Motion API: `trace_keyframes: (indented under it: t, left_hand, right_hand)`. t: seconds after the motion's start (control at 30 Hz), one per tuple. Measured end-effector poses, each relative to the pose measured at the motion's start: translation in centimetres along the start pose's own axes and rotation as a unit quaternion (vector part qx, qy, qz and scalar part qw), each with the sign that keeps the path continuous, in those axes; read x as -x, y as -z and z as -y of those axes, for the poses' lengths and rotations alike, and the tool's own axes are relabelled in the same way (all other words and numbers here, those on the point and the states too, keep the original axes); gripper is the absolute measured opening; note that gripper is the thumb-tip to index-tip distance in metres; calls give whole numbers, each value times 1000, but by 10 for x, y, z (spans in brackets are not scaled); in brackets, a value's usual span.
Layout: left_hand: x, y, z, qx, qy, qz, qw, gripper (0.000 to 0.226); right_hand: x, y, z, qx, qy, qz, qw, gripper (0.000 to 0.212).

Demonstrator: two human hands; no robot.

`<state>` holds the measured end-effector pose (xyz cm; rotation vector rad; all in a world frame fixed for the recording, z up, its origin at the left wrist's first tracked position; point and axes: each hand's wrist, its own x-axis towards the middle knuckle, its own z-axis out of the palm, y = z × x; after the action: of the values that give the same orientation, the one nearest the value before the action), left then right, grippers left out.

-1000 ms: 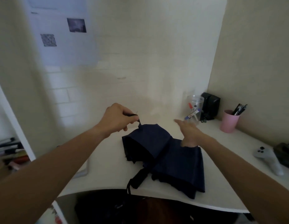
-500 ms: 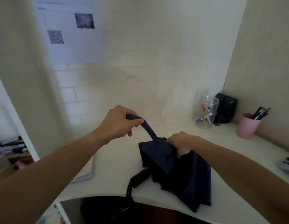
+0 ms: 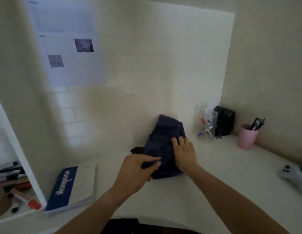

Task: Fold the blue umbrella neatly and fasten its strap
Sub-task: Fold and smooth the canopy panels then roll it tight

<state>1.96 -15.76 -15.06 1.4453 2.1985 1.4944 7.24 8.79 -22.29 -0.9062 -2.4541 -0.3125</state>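
Observation:
The dark blue umbrella (image 3: 163, 142) lies bunched on the white desk (image 3: 231, 166), its far end near the back wall. Its black handle (image 3: 136, 149) pokes out on the left side. My left hand (image 3: 136, 173) pinches the umbrella's strap (image 3: 149, 164) at the near left edge of the fabric. My right hand (image 3: 185, 153) lies flat on the right side of the umbrella, fingers straight and pressing the cloth down.
A blue-and-white notebook (image 3: 70, 188) lies at the left. A clear jar of pens (image 3: 207, 128), a black speaker (image 3: 224, 121) and a pink pen cup (image 3: 247, 136) stand at the back right. A white game controller (image 3: 294, 176) rests at the right edge.
The strap was held up high by my left hand; now it is brought down against the bundle. My right hand has flattened onto the fabric. The view has shifted, with the umbrella farther away.

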Motion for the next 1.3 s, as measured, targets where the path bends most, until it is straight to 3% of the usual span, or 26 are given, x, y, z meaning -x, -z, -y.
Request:
trace_keyframes:
  t: [0.07, 0.13, 0.17, 0.23, 0.27, 0.3, 0.33, 0.43, 0.53, 0.57, 0.63, 0.7, 0.73, 0.8, 0.97, 1.07, 1.1, 1.23, 1.3]
  left_hand:
    - [12, -2, 6, -30, -28, -15, 999, 17]
    - [27, -6, 13, -68, -70, -36, 995, 18]
    - [37, -11, 16, -84, -90, -42, 992, 19]
    - [56, -23, 22, -137, -140, -19, 980, 27]
    - [66, -30, 25, -167, -166, 9, 972, 29]
    - [76, -37, 26, -186, -186, 43, 964, 29]
    - [88, -41, 27, -193, -194, 81, 958, 29]
    - [117, -43, 23, -138, -109, 170, 970, 37]
    - [124, -46, 18, 77, 120, 100, 985, 48]
    - [119, -50, 21, 148, 216, 71, 963, 49]
    - [104, -59, 27, 274, 370, 64, 885, 48]
    - [90, -67, 29, 375, 452, 80, 806, 54]
    - [84, -71, 29, 414, 468, 74, 777, 55]
    - [75, -79, 29, 461, 468, 35, 753, 46]
    - [70, -89, 36, 442, 439, -43, 781, 26]
    - [77, -87, 46, 424, 417, -34, 803, 27]
    - [78, -87, 49, 419, 409, -30, 810, 29]
    - [78, -87, 57, 405, 382, -17, 831, 40]
    - [74, -85, 57, 395, 375, -2, 839, 46]
  right_hand:
    - [21, 9, -8, -84, -48, 0, 995, 68]
    - [51, 34, -7, -263, -156, 10, 952, 49]
    - [68, 48, -3, -385, -230, 37, 893, 38]
    - [102, 79, 14, -596, -354, 169, 701, 37]
    - [117, 92, 22, -647, -375, 235, 621, 43]
    - [129, 100, 28, -671, -372, 277, 578, 46]
    - [144, 105, 32, -684, -360, 290, 564, 43]
    - [178, 112, 37, -703, -356, 240, 567, 21]
    - [205, 116, 41, -702, -388, 229, 551, 13]
    - [212, 117, 41, -701, -390, 234, 549, 13]
    - [220, 121, 40, -707, -398, 231, 537, 14]
    - [226, 125, 37, -714, -406, 217, 527, 13]
    - [229, 127, 37, -714, -405, 214, 530, 14]
    - [237, 126, 36, -702, -397, 222, 548, 16]
    - [256, 121, 33, -628, -373, 326, 600, 14]
    - [240, 112, 24, -572, -397, 232, 679, 18]
    - [229, 108, 22, -572, -411, 189, 684, 23]
    - [179, 90, 30, -656, -447, 170, 585, 46]
    - [162, 77, 36, -652, -447, 157, 592, 54]
